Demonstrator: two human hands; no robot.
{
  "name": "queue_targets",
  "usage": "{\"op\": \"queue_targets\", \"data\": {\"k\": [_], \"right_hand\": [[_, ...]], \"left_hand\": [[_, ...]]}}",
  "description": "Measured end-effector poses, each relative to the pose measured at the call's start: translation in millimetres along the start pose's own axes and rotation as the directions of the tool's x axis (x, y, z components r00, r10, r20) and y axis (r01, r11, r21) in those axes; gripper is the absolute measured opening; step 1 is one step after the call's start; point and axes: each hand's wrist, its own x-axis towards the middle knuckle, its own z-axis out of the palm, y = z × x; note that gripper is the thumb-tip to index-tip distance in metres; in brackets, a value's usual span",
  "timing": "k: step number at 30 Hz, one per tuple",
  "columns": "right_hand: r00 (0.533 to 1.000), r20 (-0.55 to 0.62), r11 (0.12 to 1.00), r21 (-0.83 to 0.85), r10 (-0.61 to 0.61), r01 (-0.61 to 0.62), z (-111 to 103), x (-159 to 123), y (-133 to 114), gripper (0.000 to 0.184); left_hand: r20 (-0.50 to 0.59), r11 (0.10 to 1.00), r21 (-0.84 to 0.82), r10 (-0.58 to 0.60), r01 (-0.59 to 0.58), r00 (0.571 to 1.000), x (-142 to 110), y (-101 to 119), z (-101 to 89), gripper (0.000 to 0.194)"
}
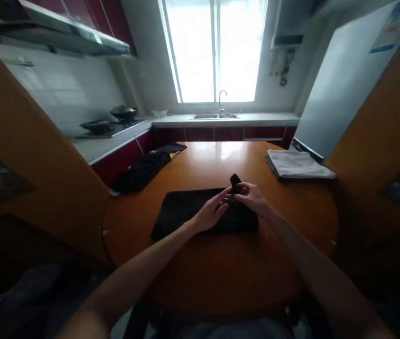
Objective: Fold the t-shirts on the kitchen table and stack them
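Observation:
A black piece of folded cloth (182, 209), probably a garment, lies flat on the round wooden table. My right hand (251, 195) pinches a dark flap (235, 180) at the cloth's far right side, which sticks up above the table. Whether this flap is part of the cloth is hard to tell, black on black. Just left of it, my left hand (212, 209) reaches over the cloth with fingers stretched out, the fingertips close to the flap and to my right hand.
On the table's (217, 273) left edge lies a heap of dark clothing (147, 169). Folded light grey cloth (297, 164) is stacked on the right. Beyond are a counter with a sink (205, 116), a stove with pans (96, 126), and a fridge (341, 80).

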Motion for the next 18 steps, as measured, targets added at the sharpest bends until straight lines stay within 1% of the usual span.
{"op": "queue_targets", "data": {"k": [2,5,9,12,13,15,16,18], "right_hand": [[0.998,0.010,0.997,-0.037,-0.065,0.065,13,-4,1,0.043],[0.993,0.037,0.991,-0.071,-0.112,0.115,29,-10,5,0.035],[0.994,0.081,0.996,-0.052,-0.074,0.079,37,-12,13,0.037],[0.996,0.091,0.999,0.035,-0.019,0.016,36,-9,15,0.035],[0.997,0.080,0.998,0.066,-0.013,0.008,35,-8,16,0.034],[0.999,0.009,0.997,0.071,-0.036,0.036,31,-4,18,0.030],[0.997,-0.044,0.997,0.031,-0.069,0.071,28,-1,20,0.029],[0.978,-0.145,0.985,-0.107,-0.153,0.138,22,3,27,0.030]], "left_hand": [[-0.014,0.999,-0.010,-0.033,0.033,0.999,-1,0,0.3,0.054],[-0.054,0.996,-0.022,-0.093,0.092,0.994,0,2,0.5,0.047],[-0.094,0.980,-0.017,-0.200,0.199,0.975,3,3,-0.1,0.043],[-0.120,0.959,-0.010,-0.284,0.285,0.951,3,0,-0.7,0.043],[-0.128,0.952,-0.013,-0.304,0.305,0.944,3,-1,-0.9,0.042],[-0.132,0.942,-0.034,-0.336,0.334,0.933,3,-5,-1.4,0.043],[-0.132,0.938,-0.048,-0.348,0.345,0.928,3,-7,-1.8,0.043],[-0.135,0.929,-0.082,-0.368,0.360,0.920,4,-9,-2.4,0.042]]}}
